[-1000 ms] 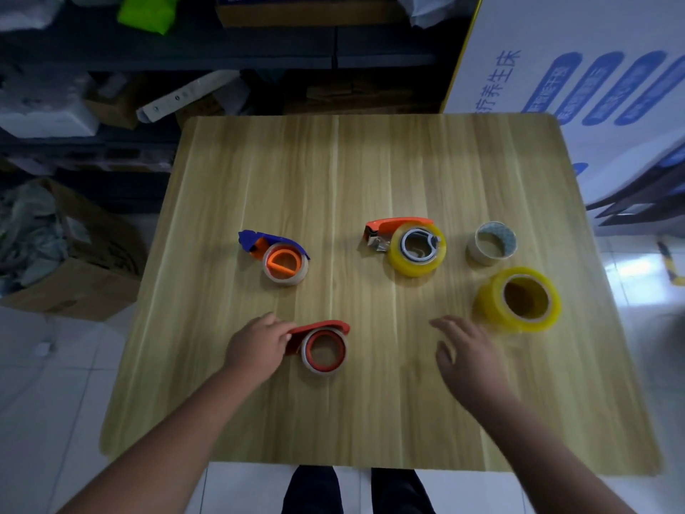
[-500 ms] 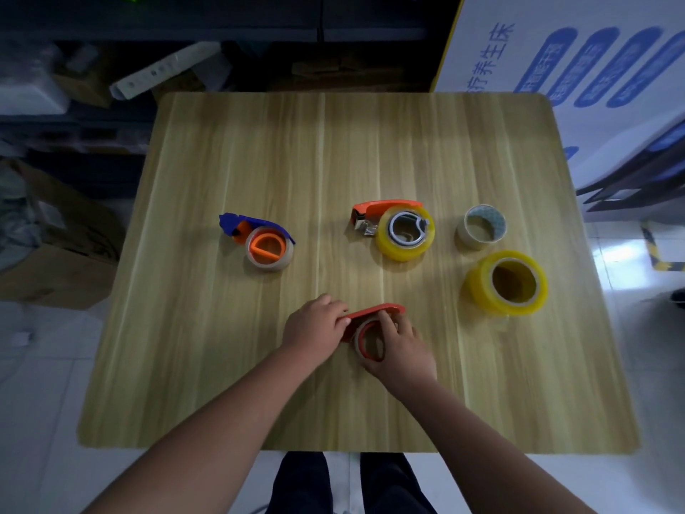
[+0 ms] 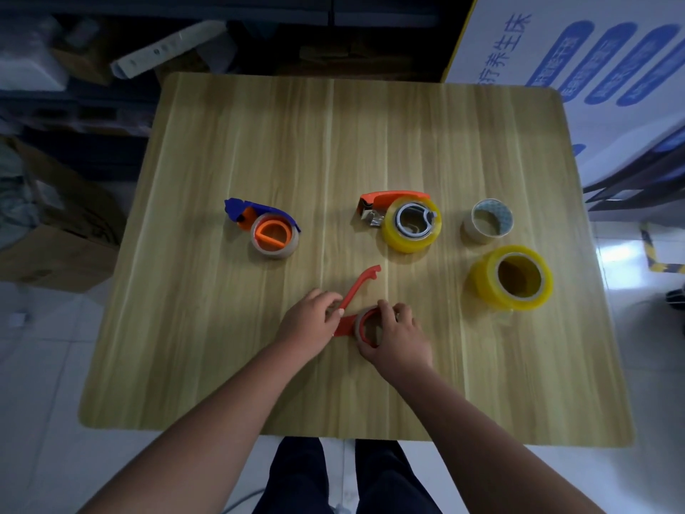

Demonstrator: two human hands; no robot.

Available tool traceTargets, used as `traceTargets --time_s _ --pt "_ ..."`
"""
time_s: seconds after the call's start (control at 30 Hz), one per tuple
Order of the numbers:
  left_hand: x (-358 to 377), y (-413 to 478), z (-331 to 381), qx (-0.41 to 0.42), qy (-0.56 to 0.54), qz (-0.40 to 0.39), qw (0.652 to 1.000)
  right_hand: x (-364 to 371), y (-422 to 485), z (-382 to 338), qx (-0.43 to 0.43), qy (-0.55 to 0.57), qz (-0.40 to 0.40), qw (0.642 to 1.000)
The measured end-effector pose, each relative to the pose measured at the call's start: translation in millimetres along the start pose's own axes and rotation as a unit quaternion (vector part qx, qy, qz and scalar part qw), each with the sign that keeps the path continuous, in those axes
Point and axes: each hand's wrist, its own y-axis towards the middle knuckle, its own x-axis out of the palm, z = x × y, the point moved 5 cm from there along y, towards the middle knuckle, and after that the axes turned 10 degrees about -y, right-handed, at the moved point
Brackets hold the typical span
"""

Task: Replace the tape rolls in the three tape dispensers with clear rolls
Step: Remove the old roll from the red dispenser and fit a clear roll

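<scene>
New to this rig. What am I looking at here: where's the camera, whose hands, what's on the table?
No machine here: a person works bare-handed, and the picture comes from a camera on their head, looking down. The left hand grips the red dispenser, whose arm stands open; the right hand curls its fingers round the mounted roll. On the wooden table also lie a blue dispenser, an orange dispenser loaded with yellow tape, a small pale loose roll and a large yellow loose roll.

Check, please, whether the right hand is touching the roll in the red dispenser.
Touching. The head view shows the right hand with its fingers curled over the rim of the roll in the red dispenser.
</scene>
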Motion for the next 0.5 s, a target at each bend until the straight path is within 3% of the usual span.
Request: traceTargets --time_s 0.13,0.5 --pt "-6 -1 -28 -0.054 -0.041 -0.075 0.995 1 0 -7 -0.049 -0.015 -0.044 0.998" --pt "-9 -7 -21 -0.081 -0.04 -0.047 0.995 -13 -5 -4 -0.064 0.0 0.026 0.998"
